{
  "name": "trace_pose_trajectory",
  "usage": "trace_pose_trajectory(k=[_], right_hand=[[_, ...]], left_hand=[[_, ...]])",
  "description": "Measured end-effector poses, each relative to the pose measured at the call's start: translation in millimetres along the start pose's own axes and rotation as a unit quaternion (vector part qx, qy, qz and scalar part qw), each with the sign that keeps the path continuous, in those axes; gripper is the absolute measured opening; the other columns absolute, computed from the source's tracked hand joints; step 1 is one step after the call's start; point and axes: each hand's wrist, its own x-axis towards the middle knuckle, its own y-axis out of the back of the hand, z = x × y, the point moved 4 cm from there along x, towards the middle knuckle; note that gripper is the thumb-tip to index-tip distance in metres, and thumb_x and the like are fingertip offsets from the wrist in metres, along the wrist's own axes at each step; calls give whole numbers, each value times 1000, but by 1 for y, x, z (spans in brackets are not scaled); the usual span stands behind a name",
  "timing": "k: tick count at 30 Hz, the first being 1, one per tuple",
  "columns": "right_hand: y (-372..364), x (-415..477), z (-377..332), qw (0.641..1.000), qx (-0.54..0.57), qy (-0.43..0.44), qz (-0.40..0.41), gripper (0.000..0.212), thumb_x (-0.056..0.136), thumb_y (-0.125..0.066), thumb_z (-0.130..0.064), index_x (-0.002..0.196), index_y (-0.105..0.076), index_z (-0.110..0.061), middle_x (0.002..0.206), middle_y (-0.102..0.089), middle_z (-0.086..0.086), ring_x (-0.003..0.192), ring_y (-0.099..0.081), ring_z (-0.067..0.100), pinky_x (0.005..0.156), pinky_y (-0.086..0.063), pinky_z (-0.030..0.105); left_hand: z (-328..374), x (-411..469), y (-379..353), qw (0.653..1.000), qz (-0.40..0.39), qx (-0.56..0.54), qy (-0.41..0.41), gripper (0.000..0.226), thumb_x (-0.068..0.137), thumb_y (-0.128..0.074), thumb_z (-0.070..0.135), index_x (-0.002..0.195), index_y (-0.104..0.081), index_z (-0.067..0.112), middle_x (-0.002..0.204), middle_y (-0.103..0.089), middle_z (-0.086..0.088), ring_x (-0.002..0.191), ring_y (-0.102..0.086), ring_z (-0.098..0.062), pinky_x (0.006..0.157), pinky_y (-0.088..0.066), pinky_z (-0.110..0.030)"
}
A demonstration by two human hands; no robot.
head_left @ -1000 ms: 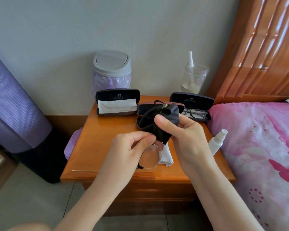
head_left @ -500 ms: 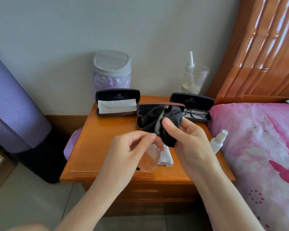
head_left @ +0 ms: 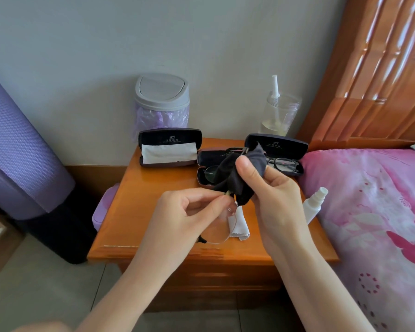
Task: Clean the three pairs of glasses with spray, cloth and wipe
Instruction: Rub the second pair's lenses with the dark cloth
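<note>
My left hand (head_left: 189, 214) pinches a pair of rimless glasses (head_left: 217, 230) at the bridge, above the nightstand (head_left: 139, 212). My right hand (head_left: 271, 192) grips a dark cloth (head_left: 240, 180) wrapped round the far lens, thumb on top. A white cloth (head_left: 238, 226) lies on the wood under the glasses. The white spray bottle (head_left: 313, 204) lies at the nightstand's right edge. The left case (head_left: 170, 146) holds a white wipe. A second pair (head_left: 210, 174) lies in the middle case, a black-framed pair (head_left: 284, 164) in the right case.
A grey-lidded bin (head_left: 162, 101) and a clear jar (head_left: 279, 113) stand at the wall behind the cases. A pink bed (head_left: 374, 212) borders the right side, with a wooden headboard (head_left: 379, 68). A purple roll (head_left: 17, 149) leans at left. A lilac box (head_left: 103, 207) sits beside the nightstand.
My right hand has shifted the dark cloth along the lens, thumb rising a little. My left hand keeps its pinch on the glasses almost still.
</note>
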Motion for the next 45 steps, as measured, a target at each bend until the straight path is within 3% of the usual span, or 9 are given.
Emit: trace_pose_trajectory(k=[7,12,16,20,24,30,34,39,45], right_hand=[[0,3,1,998,43,-10,-35,38,76,-65,-28,104,-70,-4,97,-75,8,101,-69,20,94,-50,36],[-3,-3,4,993,3,-32,-109,39,69,-71,-18,106,-66,-7,96,-74,8,95,-70,23,79,-54,29],[2,-4,5,994,-30,-30,-103,40,64,-74,-19,101,-68,-7,96,-74,12,93,-71,25,80,-56,34],[5,0,5,997,-42,-23,-64,44,59,-77,-24,98,-71,-6,92,-75,10,91,-72,22,78,-55,32],[2,5,1,999,-19,-14,-39,37,60,-76,-25,94,-72,-8,85,-75,5,85,-72,16,75,-56,25],[2,8,1,1000,-10,-13,-3,45,66,-71,-37,98,-73,-6,92,-76,7,99,-69,19,102,-47,42],[6,8,1,1000,-5,-14,-5,39,77,-62,-37,92,-73,-3,92,-75,11,97,-69,18,101,-48,43],[7,4,5,996,27,-50,-62,40,84,-54,-31,109,-68,-3,104,-74,9,106,-67,20,100,-47,41],[6,-5,11,992,73,-67,-72,43,80,-57,-25,116,-64,-2,108,-73,9,107,-67,20,94,-50,33]], left_hand=[[0,0,3,999,34,-5,-25,30,74,-64,34,97,-75,18,88,-76,9,84,-70,-3,75,-56,-17],[3,-2,5,999,42,-3,-26,20,71,-63,35,90,-69,36,83,-71,28,82,-68,6,68,-49,-6],[3,-3,4,999,37,6,-22,21,71,-62,39,90,-68,38,87,-69,31,83,-67,7,68,-49,-5],[2,-1,3,999,23,25,-13,19,68,-58,41,86,-63,46,73,-62,42,85,-62,16,67,-45,0],[-2,0,3,999,22,32,-16,25,69,-58,43,91,-69,38,87,-72,22,89,-67,5,70,-46,-3],[-6,0,3,999,19,34,-32,35,71,-59,46,94,-75,25,91,-74,13,90,-68,1,73,-49,-6],[-5,0,4,998,41,24,-42,34,73,-59,43,96,-74,24,88,-75,14,89,-68,1,73,-50,-7],[-1,0,8,996,80,2,-39,15,79,-61,33,91,-69,33,83,-73,21,82,-69,4,72,-50,-7],[2,-2,8,994,94,18,-46,12,78,-61,32,86,-66,41,76,-68,34,82,-66,11,66,-46,-1]])
